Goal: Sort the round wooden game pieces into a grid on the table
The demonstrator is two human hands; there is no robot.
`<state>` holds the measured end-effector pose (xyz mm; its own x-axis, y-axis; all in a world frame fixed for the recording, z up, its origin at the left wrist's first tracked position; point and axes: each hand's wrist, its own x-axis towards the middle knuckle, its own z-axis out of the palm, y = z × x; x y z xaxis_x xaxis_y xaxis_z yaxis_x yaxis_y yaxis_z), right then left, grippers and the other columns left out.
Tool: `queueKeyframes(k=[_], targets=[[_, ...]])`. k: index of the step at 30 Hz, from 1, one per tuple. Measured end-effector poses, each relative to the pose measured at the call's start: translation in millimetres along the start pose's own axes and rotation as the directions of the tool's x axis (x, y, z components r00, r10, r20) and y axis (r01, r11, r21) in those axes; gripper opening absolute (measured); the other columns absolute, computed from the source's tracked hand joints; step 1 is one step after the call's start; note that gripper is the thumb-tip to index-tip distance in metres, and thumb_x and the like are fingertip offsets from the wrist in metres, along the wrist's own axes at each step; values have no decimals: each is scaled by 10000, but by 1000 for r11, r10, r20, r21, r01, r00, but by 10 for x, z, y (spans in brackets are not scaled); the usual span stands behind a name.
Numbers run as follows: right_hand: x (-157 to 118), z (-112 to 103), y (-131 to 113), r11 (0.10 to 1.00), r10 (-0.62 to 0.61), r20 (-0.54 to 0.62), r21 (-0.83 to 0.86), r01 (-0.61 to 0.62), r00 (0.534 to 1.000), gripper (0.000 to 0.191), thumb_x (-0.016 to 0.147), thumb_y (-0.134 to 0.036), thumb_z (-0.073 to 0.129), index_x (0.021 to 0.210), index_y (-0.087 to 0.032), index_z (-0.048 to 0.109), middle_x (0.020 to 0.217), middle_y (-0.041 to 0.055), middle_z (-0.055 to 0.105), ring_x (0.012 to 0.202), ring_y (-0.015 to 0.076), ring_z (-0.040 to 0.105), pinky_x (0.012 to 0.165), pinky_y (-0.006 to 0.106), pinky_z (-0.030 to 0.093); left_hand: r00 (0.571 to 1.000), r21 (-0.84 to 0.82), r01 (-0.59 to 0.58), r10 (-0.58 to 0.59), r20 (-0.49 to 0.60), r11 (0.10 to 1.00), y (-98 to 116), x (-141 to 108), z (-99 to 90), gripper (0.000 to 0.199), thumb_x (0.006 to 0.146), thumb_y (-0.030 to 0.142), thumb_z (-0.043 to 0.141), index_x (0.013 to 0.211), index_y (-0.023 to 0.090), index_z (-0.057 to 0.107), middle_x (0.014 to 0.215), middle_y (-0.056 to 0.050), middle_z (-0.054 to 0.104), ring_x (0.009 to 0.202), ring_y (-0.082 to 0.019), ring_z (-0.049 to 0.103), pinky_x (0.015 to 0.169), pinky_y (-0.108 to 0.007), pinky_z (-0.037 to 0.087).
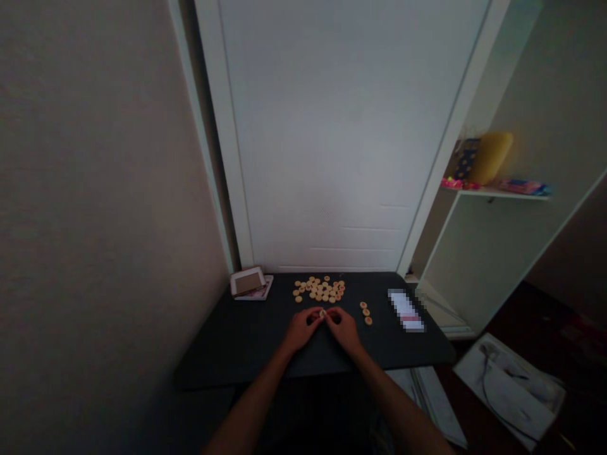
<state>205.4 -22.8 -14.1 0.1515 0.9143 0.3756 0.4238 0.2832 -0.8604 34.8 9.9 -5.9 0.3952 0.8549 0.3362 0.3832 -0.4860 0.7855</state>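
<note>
My left hand (300,330) and my right hand (345,330) meet over the middle of the dark table (237,351). Both are closed, fingertips pinching one small round wooden game piece (323,313) between them. Its markings are too small to read. Just beyond my hands lies a loose pile of similar pale round pieces (320,291), some with reddish marks. To the right of my right hand, 3 pieces with red marks form a short line (366,313).
A phone (406,311) with a lit, blurred screen lies on the table's right side. Stacked flat boxes (250,283) sit at the back left corner. A white door panel (327,158) rises behind the table, a wall (114,208) stands left, and a shelf (502,191) holds items at right.
</note>
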Motion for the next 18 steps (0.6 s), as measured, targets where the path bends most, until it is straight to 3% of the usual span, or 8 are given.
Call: queueKeyframes(k=[6,18], targets=[[-3,-3,-17,1000,-2,1,-8,2,1000,246,812,-429,621,911,-218,702,840,37,743,781,202,704,744,313,551,1000,-31,3,-3,-19,1000,39,2,-21,326,858,373,584,1144,246,675,980,-29,752,881,-185,699,825,-283,526],[-17,5,-20,999,26,-24,-27,-26,999,311,794,-510,639,846,-210,702,778,52,736,733,213,695,699,304,540,999,58,33,-34,10,998,106,-26,-2,327,831,359,616,1135,257,679,1029,-32,745,944,-202,685,895,-308,500]])
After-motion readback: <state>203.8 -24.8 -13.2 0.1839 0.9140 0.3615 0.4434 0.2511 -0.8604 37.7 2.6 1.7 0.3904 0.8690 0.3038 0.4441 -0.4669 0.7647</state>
